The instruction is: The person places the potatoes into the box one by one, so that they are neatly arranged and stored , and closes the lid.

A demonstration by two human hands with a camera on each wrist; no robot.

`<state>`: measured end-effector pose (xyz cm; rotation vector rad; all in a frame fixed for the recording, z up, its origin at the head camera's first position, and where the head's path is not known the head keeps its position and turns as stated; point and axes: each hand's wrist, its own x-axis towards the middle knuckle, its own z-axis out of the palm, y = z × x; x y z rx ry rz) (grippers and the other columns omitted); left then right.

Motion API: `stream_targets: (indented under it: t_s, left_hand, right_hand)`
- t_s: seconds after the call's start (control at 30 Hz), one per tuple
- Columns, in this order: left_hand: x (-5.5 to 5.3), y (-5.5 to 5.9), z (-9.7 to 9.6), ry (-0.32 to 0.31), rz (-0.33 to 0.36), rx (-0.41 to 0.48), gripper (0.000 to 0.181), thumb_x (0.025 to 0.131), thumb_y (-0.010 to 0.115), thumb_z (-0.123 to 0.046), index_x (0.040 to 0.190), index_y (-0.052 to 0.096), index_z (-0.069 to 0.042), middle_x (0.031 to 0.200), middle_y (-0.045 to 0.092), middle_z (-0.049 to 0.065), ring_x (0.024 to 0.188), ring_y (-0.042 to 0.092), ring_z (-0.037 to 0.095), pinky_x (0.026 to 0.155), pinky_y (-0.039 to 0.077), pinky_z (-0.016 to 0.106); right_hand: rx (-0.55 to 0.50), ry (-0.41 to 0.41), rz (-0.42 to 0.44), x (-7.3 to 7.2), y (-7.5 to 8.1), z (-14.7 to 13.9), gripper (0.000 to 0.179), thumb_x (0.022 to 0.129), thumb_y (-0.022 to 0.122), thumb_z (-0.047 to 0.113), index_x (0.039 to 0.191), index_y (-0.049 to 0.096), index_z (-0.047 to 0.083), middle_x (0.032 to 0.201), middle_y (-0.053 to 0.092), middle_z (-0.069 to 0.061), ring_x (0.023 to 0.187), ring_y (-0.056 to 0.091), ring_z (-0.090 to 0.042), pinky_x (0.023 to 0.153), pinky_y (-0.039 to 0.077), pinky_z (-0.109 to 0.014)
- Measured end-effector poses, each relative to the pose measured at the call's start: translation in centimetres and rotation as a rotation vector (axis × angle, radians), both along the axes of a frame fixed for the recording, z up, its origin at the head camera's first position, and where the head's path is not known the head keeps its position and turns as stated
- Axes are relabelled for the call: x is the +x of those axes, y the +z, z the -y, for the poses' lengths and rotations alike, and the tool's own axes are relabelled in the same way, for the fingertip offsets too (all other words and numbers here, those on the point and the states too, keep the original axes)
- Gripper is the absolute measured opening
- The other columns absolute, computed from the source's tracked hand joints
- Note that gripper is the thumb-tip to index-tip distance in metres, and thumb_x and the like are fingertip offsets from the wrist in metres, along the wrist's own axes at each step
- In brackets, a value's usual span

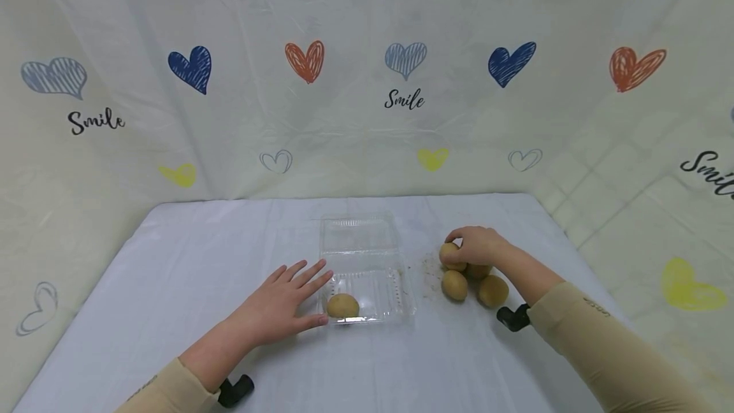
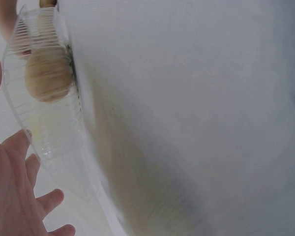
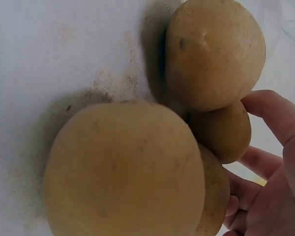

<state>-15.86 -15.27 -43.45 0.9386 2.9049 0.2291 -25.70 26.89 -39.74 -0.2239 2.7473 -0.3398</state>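
A clear plastic clamshell box (image 1: 367,273) lies with its lid (image 1: 358,234) folded back, away from me. One potato (image 1: 343,306) sits in its near left corner. Along the box's left side my left hand (image 1: 275,306) is spread, its fingertips at the rim; the left wrist view shows straight fingers beside the clear wall. To the right of the box, my right hand (image 1: 484,247) holds a potato (image 1: 452,256) between thumb and fingers at the far end of a small pile. Closer to me lie two more potatoes, one on the left (image 1: 455,285) and one on the right (image 1: 493,290).
Another potato (image 1: 478,271) is partly hidden under the right hand. Brown specks of dirt (image 1: 431,266) mark the white tablecloth (image 1: 229,241) left of the pile. A backdrop (image 1: 344,120) printed with hearts rises behind the table. Dark wrist-camera mounts (image 1: 235,392) stick out at both sleeves.
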Motion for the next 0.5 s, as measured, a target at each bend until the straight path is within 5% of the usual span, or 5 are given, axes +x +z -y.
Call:
stream_targets:
  t_s: [0.5]
  left_hand:
    - [0.05, -0.08, 0.00, 0.004, -0.008, 0.000, 0.084, 0.090, 0.050, -0.072, 0.158, 0.025, -0.030, 0.166, 0.016, -0.006, 0.149, 0.020, 0.031, 0.117, 0.018, 0.058]
  right_hand:
    - [-0.069, -0.034, 0.004, 0.07, 0.39, 0.61, 0.054, 0.085, 0.072, 0.040, 0.135, 0.062, 0.020, 0.118, 0.064, -0.012, 0.098, 0.058, -0.027, 0.080, 0.051, -0.045]
